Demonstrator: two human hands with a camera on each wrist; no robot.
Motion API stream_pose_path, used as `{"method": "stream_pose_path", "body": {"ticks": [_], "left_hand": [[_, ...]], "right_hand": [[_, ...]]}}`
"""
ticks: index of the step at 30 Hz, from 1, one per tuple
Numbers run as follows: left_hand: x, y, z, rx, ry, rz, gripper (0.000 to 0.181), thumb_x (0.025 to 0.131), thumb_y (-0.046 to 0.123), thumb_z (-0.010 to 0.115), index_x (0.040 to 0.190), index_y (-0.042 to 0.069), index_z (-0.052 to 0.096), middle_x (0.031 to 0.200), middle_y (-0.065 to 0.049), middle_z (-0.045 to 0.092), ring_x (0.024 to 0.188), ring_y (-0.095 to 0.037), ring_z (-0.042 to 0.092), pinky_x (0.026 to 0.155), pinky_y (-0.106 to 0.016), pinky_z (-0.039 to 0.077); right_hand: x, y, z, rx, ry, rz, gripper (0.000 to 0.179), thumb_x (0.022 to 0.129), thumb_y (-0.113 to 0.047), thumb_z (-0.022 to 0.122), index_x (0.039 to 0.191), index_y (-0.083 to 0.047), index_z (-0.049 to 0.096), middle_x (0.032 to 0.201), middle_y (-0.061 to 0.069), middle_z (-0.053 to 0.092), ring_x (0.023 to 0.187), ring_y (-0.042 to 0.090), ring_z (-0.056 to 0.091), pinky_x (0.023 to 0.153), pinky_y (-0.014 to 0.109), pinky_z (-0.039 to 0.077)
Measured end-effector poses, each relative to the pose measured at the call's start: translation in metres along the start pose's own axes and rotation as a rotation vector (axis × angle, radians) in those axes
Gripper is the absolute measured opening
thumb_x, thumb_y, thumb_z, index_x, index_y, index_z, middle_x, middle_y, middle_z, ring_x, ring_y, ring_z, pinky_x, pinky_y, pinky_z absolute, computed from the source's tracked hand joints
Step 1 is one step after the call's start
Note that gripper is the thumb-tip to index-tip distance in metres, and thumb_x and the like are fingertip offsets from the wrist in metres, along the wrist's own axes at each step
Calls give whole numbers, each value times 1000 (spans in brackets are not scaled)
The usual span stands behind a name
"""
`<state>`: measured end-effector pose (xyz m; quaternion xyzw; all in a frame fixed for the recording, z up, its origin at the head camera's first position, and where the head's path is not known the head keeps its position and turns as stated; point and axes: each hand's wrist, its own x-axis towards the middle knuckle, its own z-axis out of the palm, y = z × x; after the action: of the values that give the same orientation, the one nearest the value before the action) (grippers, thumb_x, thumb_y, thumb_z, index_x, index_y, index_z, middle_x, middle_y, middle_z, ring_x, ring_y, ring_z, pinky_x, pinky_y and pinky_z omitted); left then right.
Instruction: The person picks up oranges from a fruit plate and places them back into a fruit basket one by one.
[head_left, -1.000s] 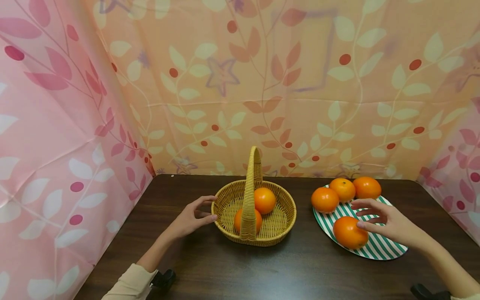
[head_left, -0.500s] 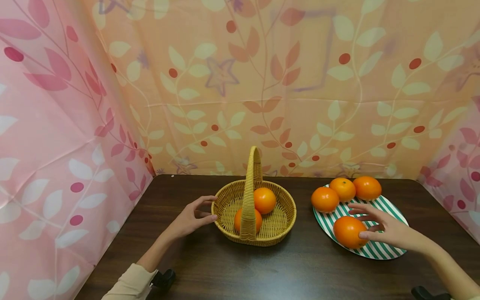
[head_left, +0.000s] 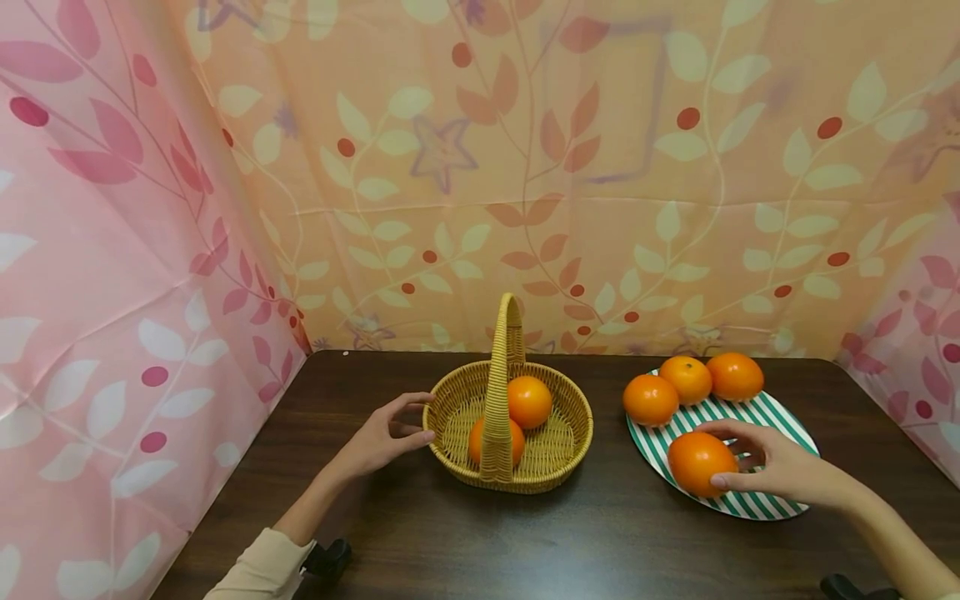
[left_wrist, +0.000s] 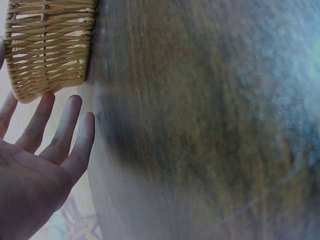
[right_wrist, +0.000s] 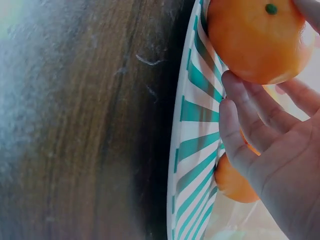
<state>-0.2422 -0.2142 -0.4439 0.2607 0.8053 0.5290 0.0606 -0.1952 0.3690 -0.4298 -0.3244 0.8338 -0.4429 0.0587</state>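
Since the front orange fruit on the striped plate looks slippery, firm and a bit heavy, the right hand, half curled with thumb and fingers around it, should hug its fat middle, while the left hand, loosely spread, touches the basket.
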Motion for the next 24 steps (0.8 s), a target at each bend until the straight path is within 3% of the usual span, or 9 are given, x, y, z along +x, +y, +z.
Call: {"method": "stream_pose_path", "body": {"ticks": [7, 24], "left_hand": [[0, -1, 0, -7, 1, 4, 57, 98, 13, 71, 148, 2, 46, 142, -29, 48, 108, -42, 66, 83, -36, 58], [0, 0, 0, -12, 6, 7, 57, 97, 12, 72, 147, 1, 47, 141, -28, 49, 108, -41, 67, 83, -38, 58]], "right_hand": [[2, -6, -5, -56, 60, 20, 53, 88, 4, 74, 137, -4, 56, 126, -1, 64, 103, 14, 64, 78, 31, 58], [18, -18, -10, -71, 88, -19, 56, 87, 5, 76, 138, -6, 55, 124, 5, 62, 100, 19, 64, 79, 32, 57]]}}
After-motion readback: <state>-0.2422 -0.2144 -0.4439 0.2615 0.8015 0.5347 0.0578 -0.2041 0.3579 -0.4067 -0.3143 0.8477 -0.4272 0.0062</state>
